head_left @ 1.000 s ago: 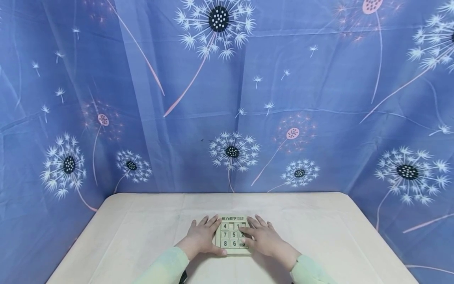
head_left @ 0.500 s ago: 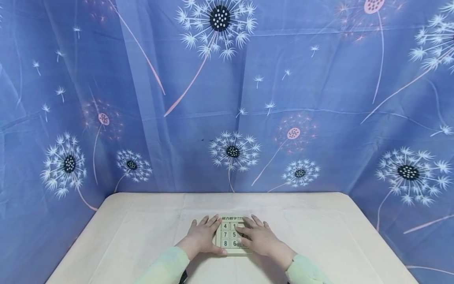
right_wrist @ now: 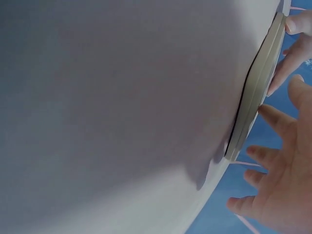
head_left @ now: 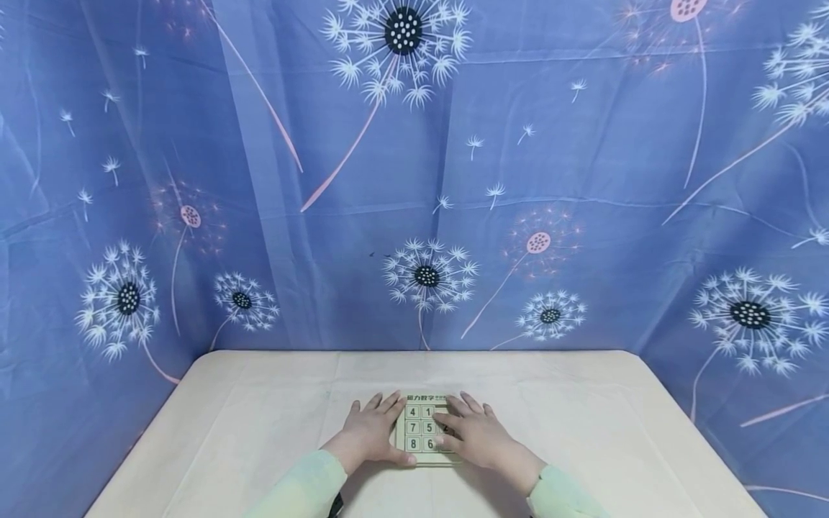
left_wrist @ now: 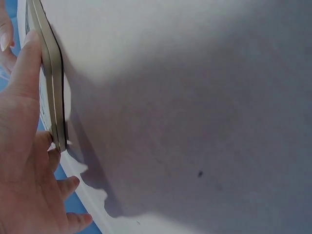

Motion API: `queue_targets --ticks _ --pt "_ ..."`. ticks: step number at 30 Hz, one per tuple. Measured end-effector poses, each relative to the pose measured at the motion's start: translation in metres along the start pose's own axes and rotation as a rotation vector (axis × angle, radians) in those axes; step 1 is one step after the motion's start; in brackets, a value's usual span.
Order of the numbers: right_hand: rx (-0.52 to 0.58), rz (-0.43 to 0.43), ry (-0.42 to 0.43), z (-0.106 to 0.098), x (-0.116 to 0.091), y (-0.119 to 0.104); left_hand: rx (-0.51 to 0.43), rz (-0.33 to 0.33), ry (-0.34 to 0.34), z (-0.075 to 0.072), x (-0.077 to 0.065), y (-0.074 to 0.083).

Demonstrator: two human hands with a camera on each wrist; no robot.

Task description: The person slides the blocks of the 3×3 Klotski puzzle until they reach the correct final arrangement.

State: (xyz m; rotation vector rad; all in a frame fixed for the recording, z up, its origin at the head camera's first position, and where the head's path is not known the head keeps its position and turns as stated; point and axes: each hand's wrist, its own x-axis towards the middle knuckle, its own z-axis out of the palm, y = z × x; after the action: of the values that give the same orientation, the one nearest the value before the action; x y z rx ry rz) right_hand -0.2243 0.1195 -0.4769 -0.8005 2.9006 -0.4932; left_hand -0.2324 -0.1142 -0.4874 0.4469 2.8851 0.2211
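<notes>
A pale green number slide puzzle (head_left: pixel 427 459) lies on the table in the head view. Tiles 4, 1, 7, 5, 8 and 6 are readable; the right column is partly covered by fingers. My left hand (head_left: pixel 370 432) holds the board at its left side, thumb on the near left corner and fingertips at the far left corner. In the left wrist view, the left thumb (left_wrist: pixel 29 63) lies along the board's edge. Over the right side spreads my right hand (head_left: pixel 482 435), its fingers extended. One right fingertip meets the board's face (right_wrist: pixel 263 108) in the right wrist view.
A cream cloth covers the table (head_left: pixel 259 403) around the puzzle. Behind and beside it hangs a blue curtain (head_left: pixel 350 273) with a dandelion print, meeting the table's far edge. Light green sleeves (head_left: pixel 301 485) cover both forearms.
The 1 tile has slid left to sit beside the 4, and my right hand has shifted slightly left over the board. My left hand has stayed put.
</notes>
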Motion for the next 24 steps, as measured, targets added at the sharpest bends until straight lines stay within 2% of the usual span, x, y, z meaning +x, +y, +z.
queue_targets --ticks 6,13,24 --pt "0.025 0.019 0.002 -0.003 -0.015 0.008 0.005 -0.001 0.009 0.0 -0.001 0.0" --pt "0.018 0.003 -0.008 -0.003 -0.032 0.013 0.01 -0.005 0.004 0.002 0.003 -0.001" --pt "0.016 -0.005 -0.002 0.001 -0.04 0.011 0.003 -0.009 0.006 0.001 0.001 0.001"
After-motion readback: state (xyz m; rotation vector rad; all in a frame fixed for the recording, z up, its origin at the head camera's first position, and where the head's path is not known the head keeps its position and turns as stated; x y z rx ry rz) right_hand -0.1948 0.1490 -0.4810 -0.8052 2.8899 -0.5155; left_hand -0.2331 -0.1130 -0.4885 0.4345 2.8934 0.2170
